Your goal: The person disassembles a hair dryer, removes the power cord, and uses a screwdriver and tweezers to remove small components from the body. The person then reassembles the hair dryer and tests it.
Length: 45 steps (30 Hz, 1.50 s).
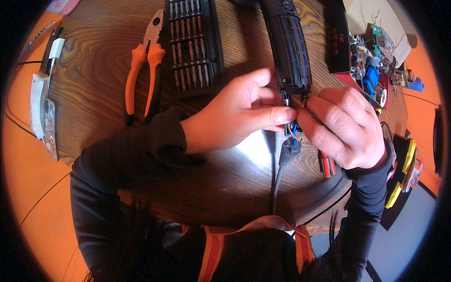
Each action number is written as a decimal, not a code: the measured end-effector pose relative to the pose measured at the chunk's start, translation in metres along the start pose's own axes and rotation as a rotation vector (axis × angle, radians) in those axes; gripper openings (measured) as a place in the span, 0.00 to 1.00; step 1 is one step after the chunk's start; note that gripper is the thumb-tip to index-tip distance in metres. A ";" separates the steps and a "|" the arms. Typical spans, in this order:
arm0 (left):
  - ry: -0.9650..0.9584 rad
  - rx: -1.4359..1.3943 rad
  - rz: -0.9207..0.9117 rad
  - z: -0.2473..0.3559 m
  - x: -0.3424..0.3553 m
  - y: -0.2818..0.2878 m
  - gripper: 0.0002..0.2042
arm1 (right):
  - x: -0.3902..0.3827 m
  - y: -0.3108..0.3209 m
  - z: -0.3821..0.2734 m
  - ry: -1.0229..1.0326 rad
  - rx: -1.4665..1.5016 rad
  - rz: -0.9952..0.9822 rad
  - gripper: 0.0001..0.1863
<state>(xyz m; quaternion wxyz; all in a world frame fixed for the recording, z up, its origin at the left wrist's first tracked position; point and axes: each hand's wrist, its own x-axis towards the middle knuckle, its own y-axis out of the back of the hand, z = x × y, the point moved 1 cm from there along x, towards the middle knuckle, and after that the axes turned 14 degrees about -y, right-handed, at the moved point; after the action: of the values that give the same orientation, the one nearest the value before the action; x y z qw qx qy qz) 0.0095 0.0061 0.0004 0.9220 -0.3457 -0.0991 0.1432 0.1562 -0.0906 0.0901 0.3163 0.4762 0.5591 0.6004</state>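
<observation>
A long black hand-held appliance (292, 51) with a power cord (277, 183) lies at the upper middle, its lower end opened up. Thin blue and brown wires (294, 133) show between that end and the black cord collar (291, 147). My left hand (237, 108) grips the opened end from the left, thumb on top and fingers underneath. Close against the other side, my right hand (345, 124) has its fingers pinched together by the wires. Whatever sits between those fingertips is hidden.
Orange-handled pliers (153, 47) and a black case of screwdriver bits (195, 42) lie to the left on the wooden table (98, 70). A red-handled tool (325, 164) is under my right wrist. Electronic parts fill a box (345, 42) at the right.
</observation>
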 end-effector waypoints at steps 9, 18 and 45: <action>0.022 -0.026 0.005 0.000 0.000 0.000 0.22 | -0.007 -0.013 0.006 0.016 -0.025 0.132 0.17; 0.044 -0.028 -0.014 0.001 -0.001 0.000 0.24 | -0.006 -0.003 -0.005 -0.192 0.102 0.178 0.20; 0.049 -0.024 -0.003 -0.001 -0.003 0.001 0.24 | -0.004 -0.024 -0.010 -0.228 -0.047 0.205 0.18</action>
<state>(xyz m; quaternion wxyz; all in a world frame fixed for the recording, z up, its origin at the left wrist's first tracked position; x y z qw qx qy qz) 0.0069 0.0060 -0.0012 0.9201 -0.3600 -0.0789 0.1324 0.1444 -0.0937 0.0665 0.3261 0.5881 0.4539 0.5846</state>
